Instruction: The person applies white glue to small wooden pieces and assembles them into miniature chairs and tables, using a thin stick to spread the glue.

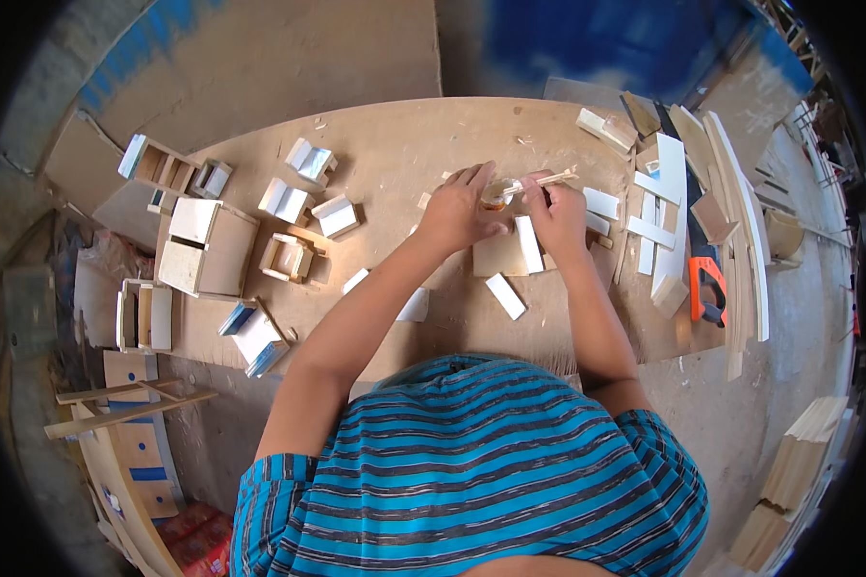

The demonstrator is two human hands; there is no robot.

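My left hand [457,212] curves around the left side of a small clear cup [496,198] with something amber in it. Its fingers lie beyond the cup and its thumb on the near side. Between the fingers of my right hand [556,213] is a thin pale wooden stick [552,179]; its left end reaches the cup's rim, and whether it has bristles is too small to tell. Just below the hands lie a flat wooden board [498,256], a white strip [528,245] on its right side, and another white strip [506,296] nearer to me.
Several small wood-and-white box-like pieces [286,202] and a larger wooden cabinet-like box [202,252] stand at the left of the workbench [404,135]. On the right are white and wooden strips [671,221] and an orange-handled saw [707,290]. A wooden frame [130,462] stands on the lower left.
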